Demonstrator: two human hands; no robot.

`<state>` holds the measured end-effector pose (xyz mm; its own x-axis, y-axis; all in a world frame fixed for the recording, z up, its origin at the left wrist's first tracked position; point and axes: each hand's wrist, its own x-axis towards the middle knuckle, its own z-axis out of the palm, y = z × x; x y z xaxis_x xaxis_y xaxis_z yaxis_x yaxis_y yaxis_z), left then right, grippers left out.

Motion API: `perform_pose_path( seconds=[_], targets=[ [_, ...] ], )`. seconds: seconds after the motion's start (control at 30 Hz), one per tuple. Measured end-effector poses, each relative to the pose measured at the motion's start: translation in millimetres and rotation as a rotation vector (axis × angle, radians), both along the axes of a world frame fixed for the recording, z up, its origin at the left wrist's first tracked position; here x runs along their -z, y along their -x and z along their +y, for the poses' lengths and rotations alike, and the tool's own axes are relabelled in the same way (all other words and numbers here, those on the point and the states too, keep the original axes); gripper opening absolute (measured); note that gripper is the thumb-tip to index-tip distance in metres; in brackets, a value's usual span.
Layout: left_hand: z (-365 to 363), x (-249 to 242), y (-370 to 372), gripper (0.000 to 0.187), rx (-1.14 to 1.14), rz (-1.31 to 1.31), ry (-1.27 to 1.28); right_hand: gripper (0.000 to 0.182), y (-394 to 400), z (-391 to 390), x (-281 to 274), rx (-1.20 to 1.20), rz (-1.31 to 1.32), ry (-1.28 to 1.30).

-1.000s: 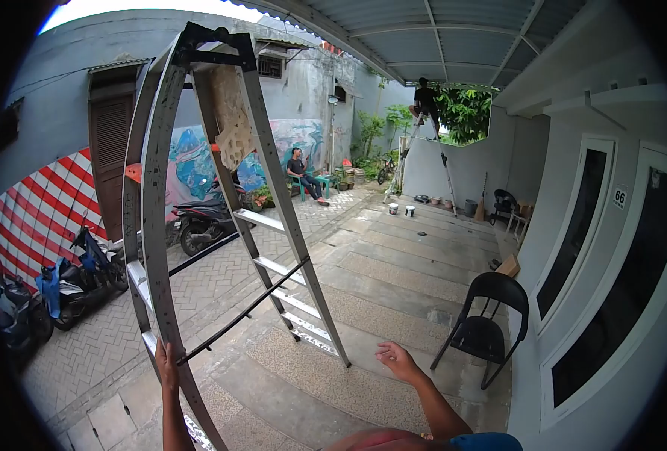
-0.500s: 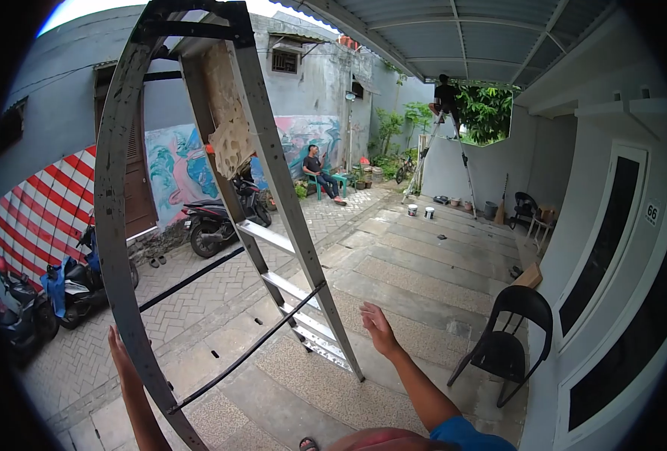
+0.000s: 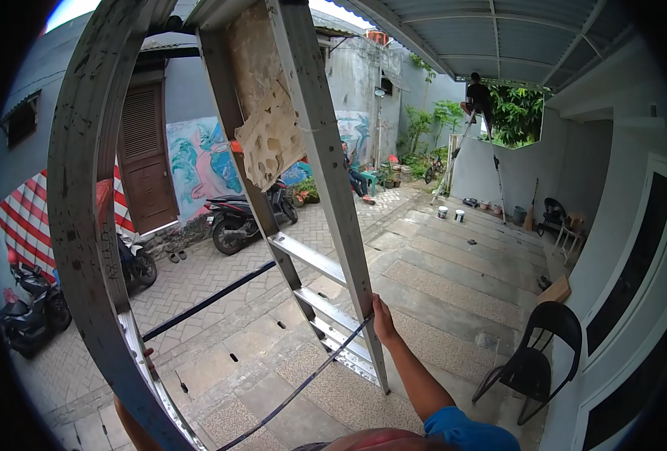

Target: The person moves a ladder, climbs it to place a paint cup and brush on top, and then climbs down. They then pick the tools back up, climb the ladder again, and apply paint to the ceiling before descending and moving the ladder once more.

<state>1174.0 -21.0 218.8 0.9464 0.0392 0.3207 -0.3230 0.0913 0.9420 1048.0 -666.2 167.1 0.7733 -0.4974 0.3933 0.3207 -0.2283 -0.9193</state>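
A tall metal stepladder point(image 3: 326, 150) stands unfolded right in front of me, with dark paint spots on its near left rail. My right hand point(image 3: 382, 322) is closed around the edge of its right leg, beside the end of a dark cross strap point(image 3: 296, 395). Low on the left leg, the fingertips of my left hand point(image 3: 149, 359) curl round the rail; the rail hides most of that hand. A worn, stained board point(image 3: 269, 135) hangs between the far rails near the top.
A black chair point(image 3: 533, 361) stands at my right by the wall. Motorcycles point(image 3: 232, 225) are parked on the left. Farther off, a person point(image 3: 478, 99) sits high on another ladder point(image 3: 454, 161), near two paint buckets point(image 3: 451, 214). Another seated person point(image 3: 356, 177) is partly hidden by the rail.
Both hands have come onto the stepladder: the right from open air to the right leg, the left from beside the left leg to a grip around it. The ladder appears closer.
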Motion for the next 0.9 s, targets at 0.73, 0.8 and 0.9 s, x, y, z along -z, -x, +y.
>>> perform_pose_path(
  seconds=[0.73,0.8,0.9],
  targets=[
    [5.1,-88.6,158.8,0.076,-0.490,-0.225,-0.256,0.064,-22.3,-23.6,23.0,-0.326,-0.059,0.042],
    [-49.6,-112.8,186.8,0.073,-0.463,-0.298,-0.186,0.062,-10.6,-28.7,-4.5,-0.441,-0.047,0.059],
    [-56.5,-105.2,193.2,0.064,-0.588,-0.328,-0.016,0.063,-24.3,-42.4,9.3,-0.696,-0.024,-0.070]
  ],
)
